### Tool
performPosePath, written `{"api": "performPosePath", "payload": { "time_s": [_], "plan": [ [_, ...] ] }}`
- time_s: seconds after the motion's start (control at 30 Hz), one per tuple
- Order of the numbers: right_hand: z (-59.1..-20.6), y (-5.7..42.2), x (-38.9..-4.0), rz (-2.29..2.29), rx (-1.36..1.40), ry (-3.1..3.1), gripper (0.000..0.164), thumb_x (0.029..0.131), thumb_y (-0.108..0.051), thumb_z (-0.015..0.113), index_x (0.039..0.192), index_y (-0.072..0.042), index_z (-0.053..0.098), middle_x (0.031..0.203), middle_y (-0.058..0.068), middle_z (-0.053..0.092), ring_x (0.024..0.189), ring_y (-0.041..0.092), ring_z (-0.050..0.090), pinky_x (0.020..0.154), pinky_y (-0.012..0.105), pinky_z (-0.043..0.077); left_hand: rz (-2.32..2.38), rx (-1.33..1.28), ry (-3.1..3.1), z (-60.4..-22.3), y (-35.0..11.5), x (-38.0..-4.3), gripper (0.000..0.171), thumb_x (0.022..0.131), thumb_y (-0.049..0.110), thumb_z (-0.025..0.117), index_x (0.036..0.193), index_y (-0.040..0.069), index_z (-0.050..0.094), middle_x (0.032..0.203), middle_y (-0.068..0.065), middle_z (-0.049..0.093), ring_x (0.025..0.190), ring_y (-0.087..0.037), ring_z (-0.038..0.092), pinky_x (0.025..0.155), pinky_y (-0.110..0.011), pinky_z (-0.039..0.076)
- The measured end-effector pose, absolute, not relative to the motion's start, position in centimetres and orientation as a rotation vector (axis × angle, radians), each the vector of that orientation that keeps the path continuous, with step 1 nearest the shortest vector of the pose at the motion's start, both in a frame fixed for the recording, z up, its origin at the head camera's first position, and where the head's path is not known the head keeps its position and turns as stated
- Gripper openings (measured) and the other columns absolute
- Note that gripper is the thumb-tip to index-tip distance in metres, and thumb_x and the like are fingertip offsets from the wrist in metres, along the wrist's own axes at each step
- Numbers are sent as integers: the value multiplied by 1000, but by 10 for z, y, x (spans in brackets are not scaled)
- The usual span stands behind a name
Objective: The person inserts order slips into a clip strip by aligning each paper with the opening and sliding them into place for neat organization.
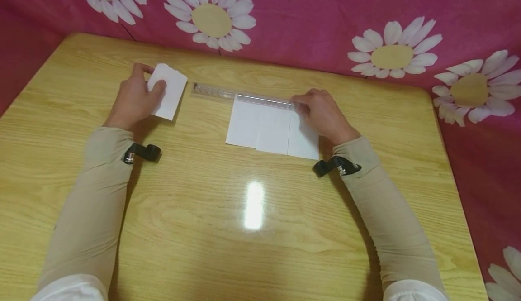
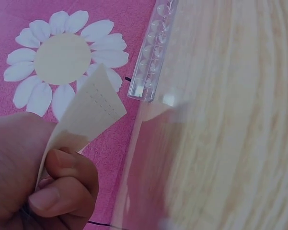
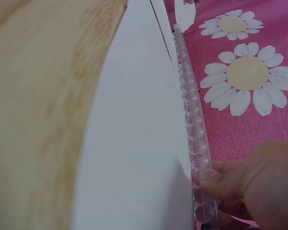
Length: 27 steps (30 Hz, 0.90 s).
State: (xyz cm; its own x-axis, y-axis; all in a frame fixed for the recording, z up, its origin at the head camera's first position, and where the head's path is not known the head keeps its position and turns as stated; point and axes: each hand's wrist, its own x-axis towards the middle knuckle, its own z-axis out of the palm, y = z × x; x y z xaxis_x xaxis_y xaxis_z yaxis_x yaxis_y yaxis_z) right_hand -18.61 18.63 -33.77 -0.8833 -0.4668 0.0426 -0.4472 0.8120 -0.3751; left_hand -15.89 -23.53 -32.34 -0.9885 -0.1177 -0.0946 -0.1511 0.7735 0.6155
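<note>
My left hand point(image 1: 136, 97) pinches a small white paper slip point(image 1: 168, 93), thumb on its front and fingers curled behind. In the left wrist view the slip point(image 2: 93, 112) stands up from the fingers, and a faint dashed line shows near its upper end. My right hand point(image 1: 325, 113) grips the right end of a long clear plastic bar point(image 1: 228, 93). Seen from the right wrist, the bar point(image 3: 194, 120) has a row of round shapes along it, and the thumb presses on its side. Several white paper pieces point(image 1: 272, 126) lie side by side along the bar's near edge.
The wooden table point(image 1: 203, 246) carries everything and has a rounded far corner at each side. Behind it hangs a pink cloth point(image 1: 301, 25) with large white daisies. A bright light reflection point(image 1: 254, 206) shows on the tabletop.
</note>
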Motion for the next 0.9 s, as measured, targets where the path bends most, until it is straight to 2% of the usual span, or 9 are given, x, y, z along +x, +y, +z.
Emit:
{"api": "performPosePath", "payload": {
  "time_s": [0.2,0.37,0.6,0.9],
  "plan": [
    [-337,186,-185,-580,-755,2949,31,101,-2,58,128,-6,72,111,25,74,108,39,64,105,52,46,1007,-210,2895,-322,-235,-160,63,105,43,42,151,1,31,103,-23,57,88,-33,58,71,-34,42],
    [-336,186,-185,-579,-744,2943,31,101,-2,58,129,-6,71,113,25,73,109,40,64,106,52,45,996,-193,2855,-322,-235,-159,63,105,42,41,152,2,29,111,-26,59,95,-35,59,74,-35,44],
    [-336,185,-185,-583,-753,2941,31,101,-2,58,128,-6,72,112,25,73,109,40,64,105,52,45,998,-126,2795,-322,-236,-157,65,105,45,41,152,2,29,121,-30,63,96,-36,64,72,-31,47],
    [-336,185,-184,-577,-743,2946,31,101,-1,58,128,-5,72,110,25,73,105,40,64,103,51,46,968,-110,2776,-322,-238,-156,67,105,47,42,153,1,29,117,-28,63,92,-33,64,71,-32,46]
  ]
}}
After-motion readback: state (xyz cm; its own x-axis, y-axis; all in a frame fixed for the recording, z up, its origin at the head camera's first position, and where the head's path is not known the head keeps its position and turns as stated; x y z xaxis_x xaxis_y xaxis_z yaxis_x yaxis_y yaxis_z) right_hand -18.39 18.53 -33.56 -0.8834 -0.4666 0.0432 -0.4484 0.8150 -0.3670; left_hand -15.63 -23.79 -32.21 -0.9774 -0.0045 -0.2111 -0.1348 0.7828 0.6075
